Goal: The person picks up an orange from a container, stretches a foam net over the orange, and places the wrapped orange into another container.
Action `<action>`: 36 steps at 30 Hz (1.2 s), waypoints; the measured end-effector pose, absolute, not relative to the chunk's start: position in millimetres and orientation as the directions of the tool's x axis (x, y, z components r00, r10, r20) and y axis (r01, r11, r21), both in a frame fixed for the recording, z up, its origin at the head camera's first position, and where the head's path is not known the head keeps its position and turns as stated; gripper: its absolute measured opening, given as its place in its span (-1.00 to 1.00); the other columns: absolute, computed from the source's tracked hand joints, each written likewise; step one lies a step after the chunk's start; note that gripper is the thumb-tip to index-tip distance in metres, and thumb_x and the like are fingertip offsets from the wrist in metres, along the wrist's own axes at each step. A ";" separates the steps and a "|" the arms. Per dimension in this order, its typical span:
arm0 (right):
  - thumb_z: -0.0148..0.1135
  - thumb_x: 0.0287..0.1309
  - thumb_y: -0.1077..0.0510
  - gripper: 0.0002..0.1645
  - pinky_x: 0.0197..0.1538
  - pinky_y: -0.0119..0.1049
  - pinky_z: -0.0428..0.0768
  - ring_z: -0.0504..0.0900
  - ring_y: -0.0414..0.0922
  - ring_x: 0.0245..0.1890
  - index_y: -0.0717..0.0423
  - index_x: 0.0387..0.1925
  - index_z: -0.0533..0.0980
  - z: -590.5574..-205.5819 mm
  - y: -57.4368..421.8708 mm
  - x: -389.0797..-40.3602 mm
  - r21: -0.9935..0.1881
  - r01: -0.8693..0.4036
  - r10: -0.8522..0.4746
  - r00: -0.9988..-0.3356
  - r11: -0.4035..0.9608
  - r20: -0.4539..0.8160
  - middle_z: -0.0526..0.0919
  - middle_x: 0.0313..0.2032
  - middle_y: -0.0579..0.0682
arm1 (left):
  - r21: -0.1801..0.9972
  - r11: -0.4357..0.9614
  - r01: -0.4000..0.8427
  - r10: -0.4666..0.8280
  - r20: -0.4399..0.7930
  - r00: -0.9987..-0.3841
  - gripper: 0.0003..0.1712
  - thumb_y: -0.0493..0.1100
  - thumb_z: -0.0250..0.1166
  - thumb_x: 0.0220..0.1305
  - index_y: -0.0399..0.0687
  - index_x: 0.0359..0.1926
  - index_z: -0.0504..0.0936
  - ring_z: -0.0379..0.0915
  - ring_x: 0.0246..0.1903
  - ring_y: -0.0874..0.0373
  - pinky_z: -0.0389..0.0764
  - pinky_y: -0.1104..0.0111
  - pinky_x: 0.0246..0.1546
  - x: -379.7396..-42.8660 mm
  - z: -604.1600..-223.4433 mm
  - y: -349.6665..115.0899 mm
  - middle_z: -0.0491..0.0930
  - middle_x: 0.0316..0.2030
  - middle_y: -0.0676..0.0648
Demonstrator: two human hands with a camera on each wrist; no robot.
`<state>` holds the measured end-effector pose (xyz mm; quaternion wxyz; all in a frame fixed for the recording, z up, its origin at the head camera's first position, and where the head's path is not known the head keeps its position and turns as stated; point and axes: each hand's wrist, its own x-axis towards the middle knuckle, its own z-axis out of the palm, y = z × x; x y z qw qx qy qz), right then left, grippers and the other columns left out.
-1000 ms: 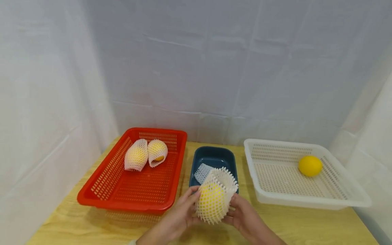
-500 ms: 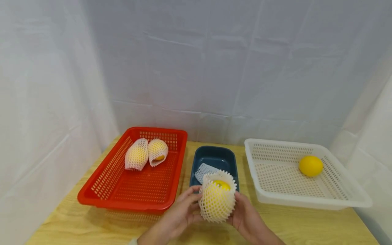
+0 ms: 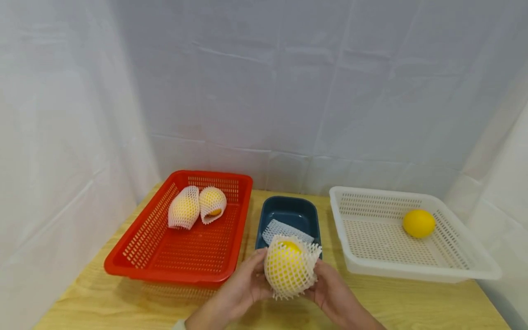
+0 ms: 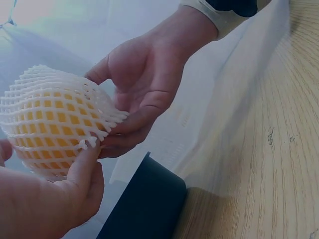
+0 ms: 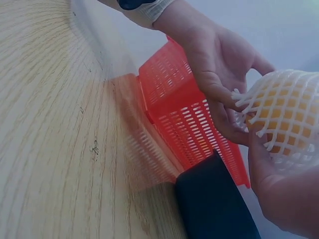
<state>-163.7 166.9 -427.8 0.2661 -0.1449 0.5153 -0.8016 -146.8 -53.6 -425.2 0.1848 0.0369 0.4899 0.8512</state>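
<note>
Between both hands, above the near end of the dark blue box (image 3: 288,208), is a yellow fruit in a white foam net (image 3: 290,270). My left hand (image 3: 247,286) grips its left side, the thumb near the top. From the right, my right hand (image 3: 333,291) holds the net's side and lower edge. The left wrist view has the right hand's fingers (image 4: 127,137) under the net's ragged end. In the right wrist view, fingertips of both hands meet at that end of the netted fruit (image 5: 286,117). A flattened foam net (image 3: 286,230) lies in the blue box.
On the left stands a red basket (image 3: 198,270) with two netted yellow fruits (image 3: 184,210) at its back. The white basket (image 3: 383,268) on the right holds one bare yellow fruit (image 3: 419,223). White cloth (image 3: 264,91) hangs behind and beside the wooden table (image 3: 412,302).
The netted fruit has been turned and tilted in the hands, and its net's opening has moved, with a loose flap now at the right. Both hands stay close to the same place.
</note>
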 end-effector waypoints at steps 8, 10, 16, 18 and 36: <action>-0.32 0.49 0.13 -0.60 0.11 -0.22 0.55 0.55 -0.16 -0.02 -0.07 0.10 0.45 -431.9 167.9 -164.5 -0.881 0.288 -0.613 -0.790 -0.376 0.003 0.57 0.00 -0.09 | 0.862 -0.438 -0.254 0.343 -0.101 -0.934 -0.76 0.09 0.10 0.42 0.10 -0.06 0.47 0.47 -0.19 0.13 0.64 0.34 -0.28 -145.4 -424.6 -54.6 0.48 -0.13 -0.07; -0.34 0.52 0.05 -0.59 0.11 -0.22 0.55 0.56 -0.15 -0.02 -0.05 0.13 0.42 -431.3 167.8 -164.3 -0.869 0.315 -0.620 -0.785 -0.382 -0.012 0.57 0.01 -0.07 | 0.863 -0.435 -0.257 0.339 -0.107 -0.935 -0.75 0.07 0.11 0.41 0.07 -0.04 0.46 0.47 -0.19 0.13 0.63 0.35 -0.28 -145.6 -424.7 -54.4 0.47 -0.13 -0.07; -0.45 0.52 -0.14 -0.52 0.13 -0.18 0.54 0.56 -0.14 0.06 -0.13 0.20 0.31 -432.2 168.1 -165.5 -0.834 0.368 -0.641 -0.767 -0.411 -0.022 0.53 0.10 -0.08 | 0.863 -0.426 -0.270 0.319 -0.135 -0.938 -0.65 -0.12 0.12 0.40 -0.06 0.14 0.34 0.56 -0.18 0.12 0.66 0.30 -0.19 -146.5 -427.3 -51.5 0.54 -0.13 -0.07; -0.46 0.52 -0.13 -0.53 0.13 -0.18 0.54 0.55 -0.15 0.07 -0.16 0.16 0.35 -433.7 168.8 -165.7 -0.833 0.359 -0.651 -0.759 -0.420 0.002 0.54 0.10 -0.10 | 0.863 -0.428 -0.269 0.323 -0.132 -0.937 -0.62 -0.14 0.12 0.40 -0.08 0.17 0.31 0.58 -0.17 0.12 0.66 0.27 -0.16 -146.4 -428.3 -51.1 0.56 -0.11 -0.08; -0.45 0.51 -0.03 -0.53 0.08 -0.26 0.53 0.57 -0.21 -0.02 -0.04 0.10 0.40 -432.1 165.2 -160.7 -0.806 0.412 -0.595 -0.798 -0.426 -0.093 0.60 -0.03 -0.08 | 0.996 -0.058 0.071 0.256 0.084 -0.963 -0.28 0.06 0.06 0.47 -0.26 0.44 0.12 0.20 0.31 -0.20 0.37 0.03 0.24 -145.2 -422.0 -51.7 0.20 0.37 -0.31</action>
